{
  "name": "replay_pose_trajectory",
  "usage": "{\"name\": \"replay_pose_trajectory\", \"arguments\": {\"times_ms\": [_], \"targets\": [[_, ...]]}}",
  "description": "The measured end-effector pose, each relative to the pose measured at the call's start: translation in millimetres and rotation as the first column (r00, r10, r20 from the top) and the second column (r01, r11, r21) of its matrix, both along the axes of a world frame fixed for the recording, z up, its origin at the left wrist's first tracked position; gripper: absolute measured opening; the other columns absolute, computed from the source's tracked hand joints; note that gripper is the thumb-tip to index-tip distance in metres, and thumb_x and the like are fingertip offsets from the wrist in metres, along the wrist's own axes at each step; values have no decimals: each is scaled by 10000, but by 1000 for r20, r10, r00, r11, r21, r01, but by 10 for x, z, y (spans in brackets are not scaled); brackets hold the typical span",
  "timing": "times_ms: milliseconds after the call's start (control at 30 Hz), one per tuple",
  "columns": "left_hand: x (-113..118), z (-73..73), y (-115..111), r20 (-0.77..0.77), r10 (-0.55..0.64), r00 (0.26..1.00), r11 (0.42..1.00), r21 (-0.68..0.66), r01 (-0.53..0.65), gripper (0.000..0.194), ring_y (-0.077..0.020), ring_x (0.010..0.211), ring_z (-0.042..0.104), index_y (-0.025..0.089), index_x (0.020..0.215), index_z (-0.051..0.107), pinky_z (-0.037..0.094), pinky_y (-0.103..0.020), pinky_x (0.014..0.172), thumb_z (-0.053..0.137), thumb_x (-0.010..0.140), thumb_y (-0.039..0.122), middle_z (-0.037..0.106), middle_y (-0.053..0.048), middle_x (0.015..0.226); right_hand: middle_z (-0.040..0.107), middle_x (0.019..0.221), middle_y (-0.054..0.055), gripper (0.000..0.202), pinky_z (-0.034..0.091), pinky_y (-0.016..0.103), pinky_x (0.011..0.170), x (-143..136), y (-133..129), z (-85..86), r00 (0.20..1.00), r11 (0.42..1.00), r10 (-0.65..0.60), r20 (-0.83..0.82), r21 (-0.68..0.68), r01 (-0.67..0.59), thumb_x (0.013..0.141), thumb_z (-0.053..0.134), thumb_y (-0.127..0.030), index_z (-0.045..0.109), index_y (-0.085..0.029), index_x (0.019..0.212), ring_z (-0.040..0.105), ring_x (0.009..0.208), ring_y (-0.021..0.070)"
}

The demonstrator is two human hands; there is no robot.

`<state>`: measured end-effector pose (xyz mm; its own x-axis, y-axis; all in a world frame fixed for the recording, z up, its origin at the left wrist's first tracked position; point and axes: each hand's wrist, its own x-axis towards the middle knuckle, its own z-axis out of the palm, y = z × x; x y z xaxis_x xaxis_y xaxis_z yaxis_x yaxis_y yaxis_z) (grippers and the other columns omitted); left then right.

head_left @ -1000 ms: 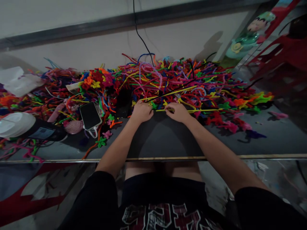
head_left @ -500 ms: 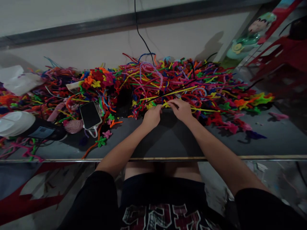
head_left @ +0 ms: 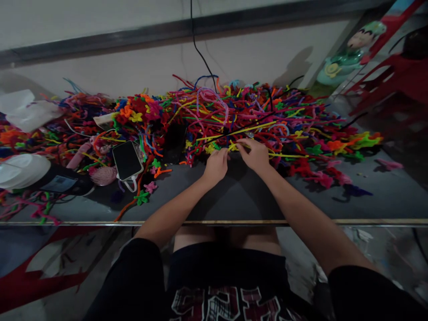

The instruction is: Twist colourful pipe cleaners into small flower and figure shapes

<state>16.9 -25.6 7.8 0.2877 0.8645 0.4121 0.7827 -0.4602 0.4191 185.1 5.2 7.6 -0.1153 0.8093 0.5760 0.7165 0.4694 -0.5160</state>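
My left hand [head_left: 216, 167] and my right hand [head_left: 254, 154] are close together at the front edge of a heap of fuzzy craft stems [head_left: 214, 107]. Between their fingertips is a small yellow fuzzy piece [head_left: 232, 146], looped or bent, which both hands pinch. A straight yellow stem [head_left: 289, 155] sticks out to the right from behind my right hand. Another long yellow stem [head_left: 250, 128] lies across the heap just beyond my fingers. The finer shape of the held piece is too small to tell.
On the left are a phone [head_left: 127, 160], a pink brush-like item [head_left: 103, 176], a white-lidded dark container [head_left: 60, 177] and a plastic bag [head_left: 28, 111]. Finished-looking fuzzy shapes [head_left: 323, 178] lie at right. A balloon figure [head_left: 347, 58] and red chairs [head_left: 394, 84] stand beyond.
My left hand has shifted slightly right, closer to my right hand. Both hands still pinch the yellow piece. The whole view has moved a little.
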Motion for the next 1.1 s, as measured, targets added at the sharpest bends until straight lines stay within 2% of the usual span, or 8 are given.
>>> {"name": "replay_pose_trajectory", "arguments": {"times_ms": [100, 233, 467, 533, 667, 733, 900, 1100], "targets": [[-6, -24, 27, -62, -16, 998, 1000, 19, 17, 276, -188, 909, 583, 123, 1084, 572, 479, -309, 851, 335, 942, 118, 660, -85, 894, 727, 961, 66, 247, 524, 367, 779, 5, 1, 4, 1000, 1000, -14, -19, -21, 14, 886, 516, -362, 688, -218, 989, 679, 884, 229], [-119, -37, 128, -184, 45, 982, 994, 102, -27, 312, -226, 1003, 564, 131, 1090, 601, 463, -360, 910, 365, 895, 71, 655, -110, 932, 725, 956, 71, 241, 520, 374, 789, -1, 10, -10, 1000, 999, 18, -22, -33, -19, 882, 520, -366, 688, -217, 969, 675, 886, 230], [-227, 25, 151, -197, 116, 974, 971, 230, -69, 302, -250, 1105, 537, 168, 1087, 628, 415, -395, 940, 367, 935, 183, 671, -102, 971, 723, 975, 67, 260, 513, 366, 801, -20, 4, -26, 998, 998, 59, -16, -37, -60, 904, 489, -362, 681, -215, 1000, 671, 903, 227], [-206, 68, 114, -167, 75, 983, 974, 226, -36, 309, -232, 1055, 557, 168, 1067, 634, 428, -383, 913, 352, 955, 229, 674, -98, 950, 723, 968, 62, 256, 511, 356, 794, -12, 3, -16, 999, 998, 49, -23, -25, -50, 903, 488, -367, 678, -216, 984, 670, 899, 224], [-156, 115, 59, -222, -150, 964, 960, 202, 195, 331, -202, 1023, 576, 146, 1103, 623, 450, -352, 882, 339, 963, 242, 676, -103, 924, 722, 878, 64, 251, 504, 334, 738, 0, -10, 6, 998, 999, -41, -37, -28, 40, 890, 498, -385, 672, -208, 925, 670, 818, 219], [-140, 110, 47, -252, -206, 946, 947, 193, 258, 338, -203, 1051, 572, 136, 1148, 606, 453, -353, 880, 342, 956, 225, 675, -114, 952, 719, 859, 67, 250, 498, 329, 713, 1, -16, 9, 996, 997, -75, -41, -27, 74, 884, 500, -387, 671, -206, 910, 668, 793, 219], [-146, 65, 65, -211, -220, 953, 949, 180, 259, 333, -197, 1061, 567, 146, 1147, 625, 451, -358, 897, 376, 929, 189, 688, -105, 968, 717, 851, 63, 217, 495, 328, 704, -5, -6, -6, 998, 999, -39, -38, -30, 38, 867, 514, -362, 669, -212, 884, 662, 787, 217], [-172, 53, 101, -213, -196, 957, 966, 127, 227, 295, -197, 1081, 570, 230, 1039, 691, 439, -382, 877, 456, 890, 131, 716, -63, 953, 702, 783, 53, 150, 506, 327, 682, -34, 0, -10, 998, 998, 15, -62, -62, -19, 826, 551, -313, 656, -207, 812, 657, 729, 205]]}}
